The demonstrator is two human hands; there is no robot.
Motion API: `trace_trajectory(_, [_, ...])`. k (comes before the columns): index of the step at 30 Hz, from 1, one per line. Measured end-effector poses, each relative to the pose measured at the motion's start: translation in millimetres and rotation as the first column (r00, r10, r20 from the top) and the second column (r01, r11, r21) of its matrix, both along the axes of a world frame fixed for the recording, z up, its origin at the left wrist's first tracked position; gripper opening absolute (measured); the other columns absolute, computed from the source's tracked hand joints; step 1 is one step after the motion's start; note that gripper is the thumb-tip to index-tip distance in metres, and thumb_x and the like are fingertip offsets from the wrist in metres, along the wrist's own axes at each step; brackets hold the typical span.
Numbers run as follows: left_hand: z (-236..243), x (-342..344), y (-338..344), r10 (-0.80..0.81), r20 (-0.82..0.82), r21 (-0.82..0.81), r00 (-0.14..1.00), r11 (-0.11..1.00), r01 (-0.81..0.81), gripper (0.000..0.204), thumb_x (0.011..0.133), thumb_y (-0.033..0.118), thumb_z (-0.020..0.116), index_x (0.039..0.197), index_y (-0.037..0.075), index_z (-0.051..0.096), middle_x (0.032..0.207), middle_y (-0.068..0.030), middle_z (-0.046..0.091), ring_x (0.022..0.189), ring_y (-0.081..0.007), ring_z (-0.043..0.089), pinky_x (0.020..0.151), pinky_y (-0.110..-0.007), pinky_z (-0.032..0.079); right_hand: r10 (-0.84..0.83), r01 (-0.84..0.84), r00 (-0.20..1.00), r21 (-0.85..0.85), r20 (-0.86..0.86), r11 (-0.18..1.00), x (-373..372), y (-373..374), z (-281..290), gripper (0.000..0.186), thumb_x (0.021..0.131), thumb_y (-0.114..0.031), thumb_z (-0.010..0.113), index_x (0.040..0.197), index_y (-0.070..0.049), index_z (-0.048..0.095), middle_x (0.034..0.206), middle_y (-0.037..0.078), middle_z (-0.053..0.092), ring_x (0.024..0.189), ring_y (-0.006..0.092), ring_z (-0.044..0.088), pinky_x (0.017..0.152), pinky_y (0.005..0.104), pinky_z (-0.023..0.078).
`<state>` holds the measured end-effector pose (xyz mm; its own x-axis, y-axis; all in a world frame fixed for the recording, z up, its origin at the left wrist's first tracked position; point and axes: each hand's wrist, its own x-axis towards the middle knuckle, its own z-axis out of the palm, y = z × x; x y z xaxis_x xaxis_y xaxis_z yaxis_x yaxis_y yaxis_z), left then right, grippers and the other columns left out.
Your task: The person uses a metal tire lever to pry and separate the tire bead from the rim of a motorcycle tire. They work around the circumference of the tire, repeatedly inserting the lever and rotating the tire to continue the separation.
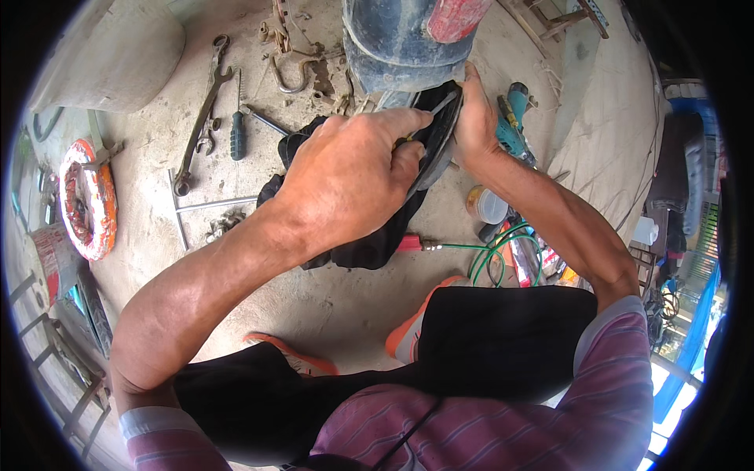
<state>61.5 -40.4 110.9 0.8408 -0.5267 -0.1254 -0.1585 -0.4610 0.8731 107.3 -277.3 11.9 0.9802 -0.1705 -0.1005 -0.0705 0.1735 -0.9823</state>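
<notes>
- Reaching over the black round part, in the head view, the left hand holds a slim grey tool with thumb and index finger drawn close together.
- The right hand grips the part's outer edge, its fingertips mostly hidden.
- Part location: below the blue cylindrical housing; contact between them cannot be determined.
- Recommended: brace the edge firmly, apply light, controlled tool pressure, and keep right-hand fingers clear of the tip.

Floor with wrench; screwdriver; power tool
</notes>
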Motion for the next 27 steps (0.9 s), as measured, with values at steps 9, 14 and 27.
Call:
trace_trajectory(9, [-13, 0, -5, 0.021, 0.151, -0.004, 0.988, 1.0, -0.02, 0.037, 0.107, 0.018, 0.066, 0.141, 0.007, 0.073, 0.099, -0.0242, 0.08, 0.094, -0.042, 0.079, 0.091, -0.051, 0.063, -0.117, 0.05, 0.984, -0.421, -0.135, 0.906, 38, -36, 10, 0.051, 0.107, -0.041, 0.056, 0.14, -0.003, 0.069, 0.13, 0.007, 0.07, 0.122, 0.0205, 0.061, 0.109, 0.0387, 0.046])
trace_trajectory(14, [-1, -5, 5, -0.04, 0.012, 0.045, 0.999, 0.998, 0.04, 0.039, 0.109, 0.012, 0.066, 0.147, 0.005, 0.069, 0.105, -0.0226, 0.081, 0.095, -0.0322, 0.082, 0.089, -0.041, 0.063, 0.084, -0.086, 0.898, 0.013, -0.431, 0.996, 69, -60, -26, 0.032, 0.1, -0.043, 0.064, 0.108, -0.013, 0.071, 0.112, 0.005, 0.072, 0.108, 0.023, 0.062, 0.099, 0.0392, 0.046])
trace_trajectory(27, [-11, 14, 19, -0.062, 0.099, -0.04, 0.993, 0.997, 0.067, 0.037, 0.108, 0.011, 0.066, 0.143, -0.001, 0.07, 0.102, -0.0232, 0.081, 0.092, -0.0253, 0.081, 0.087, -0.039, 0.063, -0.086, 0.144, 0.95, 0.177, -0.299, 0.974, 44, -5, 11, 0.04, 0.108, -0.037, 0.065, 0.129, -0.003, 0.07, 0.124, 0.011, 0.075, 0.116, 0.028, 0.071, 0.105, 0.045, 0.055])
